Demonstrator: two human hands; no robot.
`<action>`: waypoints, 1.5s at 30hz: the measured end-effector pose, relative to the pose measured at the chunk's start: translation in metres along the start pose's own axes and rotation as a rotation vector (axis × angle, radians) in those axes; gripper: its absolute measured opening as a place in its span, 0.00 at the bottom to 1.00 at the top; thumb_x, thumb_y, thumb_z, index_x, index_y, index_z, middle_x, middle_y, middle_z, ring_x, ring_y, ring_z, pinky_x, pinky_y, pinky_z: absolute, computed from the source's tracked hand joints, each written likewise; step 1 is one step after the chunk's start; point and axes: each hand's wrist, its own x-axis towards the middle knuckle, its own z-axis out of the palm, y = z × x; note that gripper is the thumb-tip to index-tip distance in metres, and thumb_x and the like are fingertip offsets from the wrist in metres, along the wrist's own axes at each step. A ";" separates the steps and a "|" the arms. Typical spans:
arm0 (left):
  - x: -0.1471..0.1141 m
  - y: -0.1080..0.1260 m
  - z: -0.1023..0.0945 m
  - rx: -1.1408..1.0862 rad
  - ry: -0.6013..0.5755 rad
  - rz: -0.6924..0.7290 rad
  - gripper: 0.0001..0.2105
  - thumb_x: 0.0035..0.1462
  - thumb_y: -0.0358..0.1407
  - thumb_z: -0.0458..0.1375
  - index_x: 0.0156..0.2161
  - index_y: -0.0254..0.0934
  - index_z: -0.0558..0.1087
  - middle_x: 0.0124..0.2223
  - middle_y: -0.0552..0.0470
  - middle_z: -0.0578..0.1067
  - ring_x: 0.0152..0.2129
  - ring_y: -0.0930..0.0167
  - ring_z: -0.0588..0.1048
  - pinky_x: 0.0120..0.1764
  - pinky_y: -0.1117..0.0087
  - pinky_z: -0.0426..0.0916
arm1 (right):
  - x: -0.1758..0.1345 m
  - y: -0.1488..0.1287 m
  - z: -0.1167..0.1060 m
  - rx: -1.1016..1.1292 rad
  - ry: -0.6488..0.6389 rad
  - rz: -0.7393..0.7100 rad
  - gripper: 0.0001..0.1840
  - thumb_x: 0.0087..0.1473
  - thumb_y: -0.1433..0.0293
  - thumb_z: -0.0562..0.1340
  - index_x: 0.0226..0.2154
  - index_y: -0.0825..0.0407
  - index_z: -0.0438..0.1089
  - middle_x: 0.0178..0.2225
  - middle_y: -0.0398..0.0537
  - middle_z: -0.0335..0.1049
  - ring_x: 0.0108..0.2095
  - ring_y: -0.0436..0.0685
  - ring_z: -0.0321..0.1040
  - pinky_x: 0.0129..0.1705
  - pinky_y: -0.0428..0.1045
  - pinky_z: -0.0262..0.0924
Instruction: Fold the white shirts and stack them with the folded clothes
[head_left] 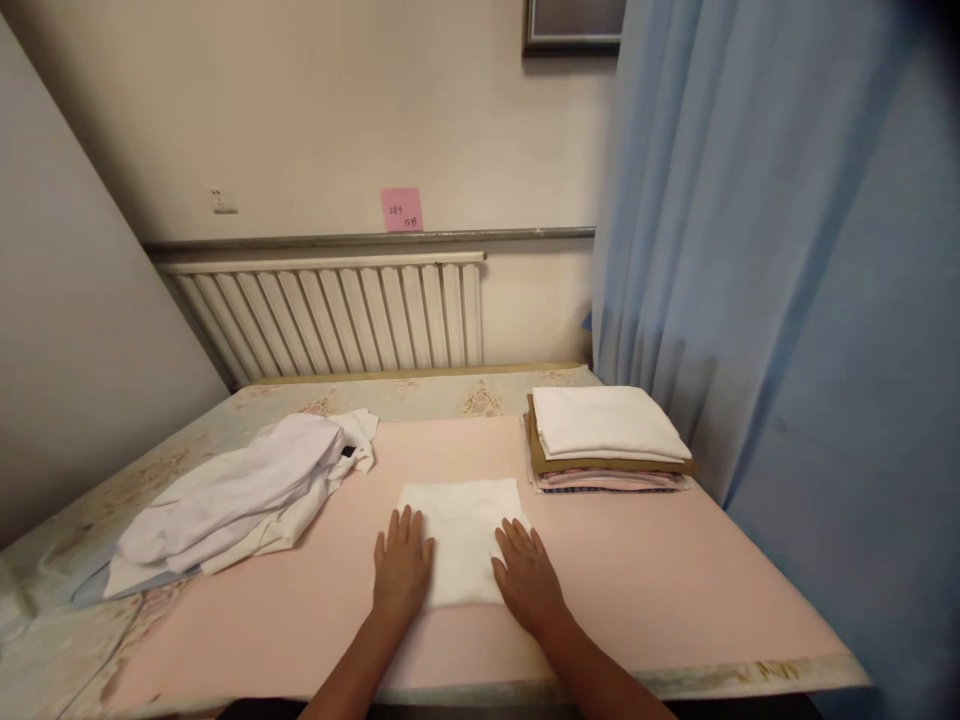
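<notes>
A white cloth (465,545), folded into a flat rectangle, lies on the pink sheet (637,590) in front of me. My left hand (403,565) rests palm down on its left edge, fingers slightly spread. On the right edge lies my right hand (527,575), also flat with the fingers apart. Neither hand grips anything. How many layers the cloth has cannot be told from here.
To the left lies a loose heap of white garments (247,490). A neat stack of folded cloths (611,425), white on top, stands at the back right. A blue curtain (690,250) borders the right side; a radiator (337,315) stands behind the flowered tabletop (480,400).
</notes>
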 end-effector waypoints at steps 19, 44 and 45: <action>-0.010 0.043 0.020 -0.070 0.086 0.254 0.22 0.65 0.39 0.42 0.61 0.40 0.63 0.62 0.49 0.65 0.62 0.63 0.58 0.61 0.53 0.52 | -0.001 0.002 0.001 0.047 0.001 0.025 0.22 0.61 0.65 0.53 0.56 0.51 0.64 0.60 0.51 0.60 0.62 0.60 0.52 0.63 0.59 0.44; -0.011 0.045 0.016 -0.073 0.034 0.234 0.22 0.65 0.38 0.43 0.62 0.40 0.61 0.63 0.49 0.63 0.62 0.63 0.58 0.61 0.52 0.51 | -0.006 0.007 0.006 0.116 0.010 0.013 0.20 0.61 0.68 0.52 0.54 0.52 0.66 0.58 0.50 0.63 0.62 0.60 0.53 0.64 0.60 0.44; -0.011 0.045 0.017 -0.075 0.039 0.234 0.22 0.65 0.38 0.43 0.61 0.40 0.61 0.63 0.49 0.63 0.62 0.63 0.58 0.61 0.52 0.51 | -0.006 0.006 0.006 0.112 0.014 0.013 0.20 0.61 0.69 0.52 0.54 0.52 0.66 0.58 0.51 0.63 0.61 0.60 0.54 0.64 0.60 0.44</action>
